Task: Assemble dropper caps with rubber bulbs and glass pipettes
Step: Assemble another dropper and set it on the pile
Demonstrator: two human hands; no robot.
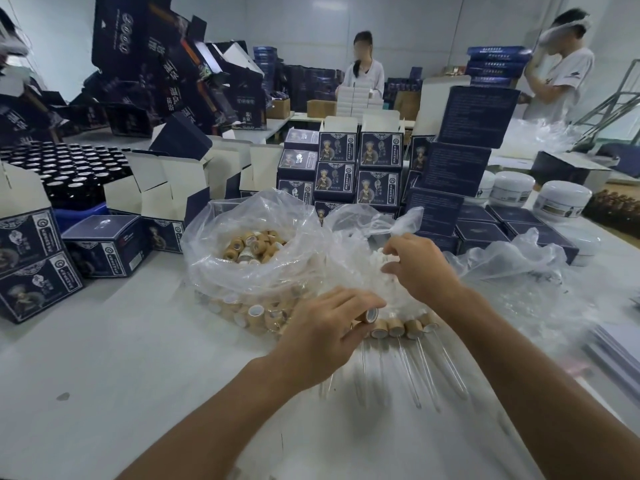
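While the left hand pinches one tan dropper cap in its grip near the middle of the white tabletop, the right hand is curled inside a clear bag of white rubber bulbs. Finished caps with glass pipettes lie in a row just under the hands, and a bag of tan caps sits just left.

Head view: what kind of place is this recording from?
Likely a small packing workshop for cosmetic or medicinal products: stacked printed cartons, a bag of bamboo dropper caps, rows of dark bottles, and other workers packing at the back.
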